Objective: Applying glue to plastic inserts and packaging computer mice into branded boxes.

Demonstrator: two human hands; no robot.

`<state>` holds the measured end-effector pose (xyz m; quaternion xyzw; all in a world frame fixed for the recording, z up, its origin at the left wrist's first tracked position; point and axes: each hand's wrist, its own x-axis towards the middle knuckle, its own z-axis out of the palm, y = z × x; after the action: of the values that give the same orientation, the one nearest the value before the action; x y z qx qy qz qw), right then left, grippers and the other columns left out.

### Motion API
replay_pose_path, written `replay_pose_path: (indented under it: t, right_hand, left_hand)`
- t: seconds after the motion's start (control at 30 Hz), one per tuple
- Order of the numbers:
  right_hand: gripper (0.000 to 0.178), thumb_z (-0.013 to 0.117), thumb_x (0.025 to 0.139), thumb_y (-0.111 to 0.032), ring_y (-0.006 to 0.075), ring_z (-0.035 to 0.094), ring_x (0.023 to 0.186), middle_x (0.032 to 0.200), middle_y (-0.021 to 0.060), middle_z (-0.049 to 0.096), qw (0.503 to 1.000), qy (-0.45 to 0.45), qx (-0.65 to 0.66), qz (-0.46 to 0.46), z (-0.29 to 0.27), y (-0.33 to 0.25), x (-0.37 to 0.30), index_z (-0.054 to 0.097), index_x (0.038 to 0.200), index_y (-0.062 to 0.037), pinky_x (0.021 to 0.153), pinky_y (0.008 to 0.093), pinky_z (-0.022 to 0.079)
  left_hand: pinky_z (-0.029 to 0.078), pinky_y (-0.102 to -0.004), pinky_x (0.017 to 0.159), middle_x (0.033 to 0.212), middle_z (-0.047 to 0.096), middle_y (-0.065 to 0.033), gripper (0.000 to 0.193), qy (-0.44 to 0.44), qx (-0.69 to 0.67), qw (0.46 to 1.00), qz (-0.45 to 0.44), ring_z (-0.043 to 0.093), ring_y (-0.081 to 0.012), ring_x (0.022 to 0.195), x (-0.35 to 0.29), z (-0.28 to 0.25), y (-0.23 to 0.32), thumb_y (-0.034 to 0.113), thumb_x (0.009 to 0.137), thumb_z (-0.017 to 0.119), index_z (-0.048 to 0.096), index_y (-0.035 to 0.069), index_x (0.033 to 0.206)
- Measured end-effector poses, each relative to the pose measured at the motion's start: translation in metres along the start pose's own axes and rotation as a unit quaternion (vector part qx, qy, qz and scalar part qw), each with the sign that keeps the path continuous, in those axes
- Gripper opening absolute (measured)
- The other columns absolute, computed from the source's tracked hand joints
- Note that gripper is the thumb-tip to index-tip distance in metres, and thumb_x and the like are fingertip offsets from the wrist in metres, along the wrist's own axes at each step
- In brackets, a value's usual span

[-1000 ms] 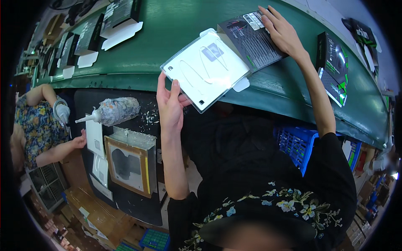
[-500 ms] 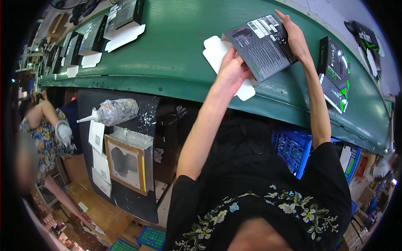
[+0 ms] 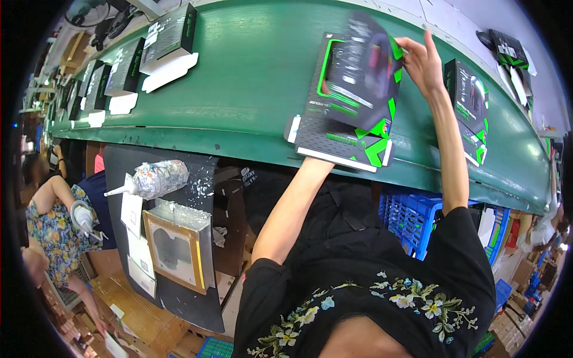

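Note:
A black-and-green cardboard product box [image 3: 364,77] is turned with its printed front up over the green work surface. Motion blurs its upper panel, and a second panel with a green border shows beneath at the left. My left hand [image 3: 319,165] reaches under the box's near end and supports it; only the wrist area shows, its fingers hidden. At the box's right edge, my right hand [image 3: 426,67] has its fingers apart, with fingertips at or very near the cardboard. A similar box [image 3: 467,98] stands farther right.
Several black boxes [image 3: 170,36] with white flaps hanging out line the far left of the green surface [image 3: 250,77]. Below left are a wrapped nozzle bottle [image 3: 160,179] and a framed screen [image 3: 174,247]. Blue crates [image 3: 406,218] sit below right. Another person [image 3: 59,221] is at far left.
The box has turned over from its text-covered back to its printed front. My left hand has gone underneath it, and my right hand's fingers have spread away from its corner.

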<state>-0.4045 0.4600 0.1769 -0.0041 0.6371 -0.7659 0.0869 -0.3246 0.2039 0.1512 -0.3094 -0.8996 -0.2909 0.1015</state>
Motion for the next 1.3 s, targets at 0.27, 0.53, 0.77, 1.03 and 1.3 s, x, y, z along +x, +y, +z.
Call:
replay_pose_path:
  t: [0.27,0.53,0.77,1.03,1.3]
  right_hand:
    - [0.048,0.059,0.094,-0.031,0.0335,0.049,0.127,0.136,0.0193,0.051,0.868,0.097,-0.446,-0.197,0.057,-0.023,-0.012,0.052,0.135,-0.0055,0.107,0.0403,0.038]
    - [0.047,0.053,0.093,-0.035,0.043,0.018,0.144,0.148,0.0133,0.039,0.609,-0.068,-0.773,-0.165,0.161,0.017,-0.033,0.051,0.135,-0.0132,0.112,0.0634,0.012]
    - [0.052,0.056,0.084,-0.016,0.0412,0.017,0.145,0.147,0.015,0.038,0.548,-0.103,-0.818,-0.14,0.054,-0.007,-0.006,0.048,0.135,-0.0107,0.116,0.0591,0.012]
    - [0.074,0.041,0.099,-0.049,0.045,0.054,0.119,0.124,0.0383,0.052,0.802,-0.312,0.286,0.421,0.302,0.014,-0.088,0.04,0.131,0.0176,0.104,0.0502,0.044]
    - [0.121,0.076,0.074,-0.056,0.0413,0.027,0.141,0.152,0.0293,0.02,0.488,-0.146,0.709,0.487,0.48,0.11,-0.079,0.005,0.149,0.0073,0.117,0.0507,0.027]
  left_hand:
    - [0.029,-0.0658,0.103,0.15,0.037,-0.015,0.059,0.009,0.001,1.0,-0.011,0.037,-0.0383,0.137,0.014,0.013,0.025,0.047,0.08,0.063,0.055,0.027,0.135]
    - [0.031,-0.0545,0.106,0.137,0.051,-0.0139,0.044,-0.143,0.03,0.989,-0.032,0.045,-0.0338,0.129,-0.027,0.011,0.05,0.041,0.083,0.063,0.063,0.017,0.121]
    - [0.051,-0.0399,0.085,0.102,0.065,-0.0123,0.024,-0.116,-0.302,0.946,0.03,0.064,-0.0288,0.096,-0.165,-0.132,0.053,0.028,0.093,0.06,0.065,0.009,0.106]
    - [0.046,-0.039,0.095,0.118,0.061,-0.013,0.031,0.1,0.234,0.904,-0.343,0.058,-0.0316,0.111,-0.354,-0.389,-0.193,0.004,0.091,0.052,0.061,0.01,0.121]
    - [0.032,-0.0543,0.098,0.119,0.06,-0.0019,0.021,-0.331,0.29,0.86,-0.26,0.056,-0.0244,0.115,-0.242,-0.36,-0.286,0.005,0.077,0.064,0.065,0.016,0.094]
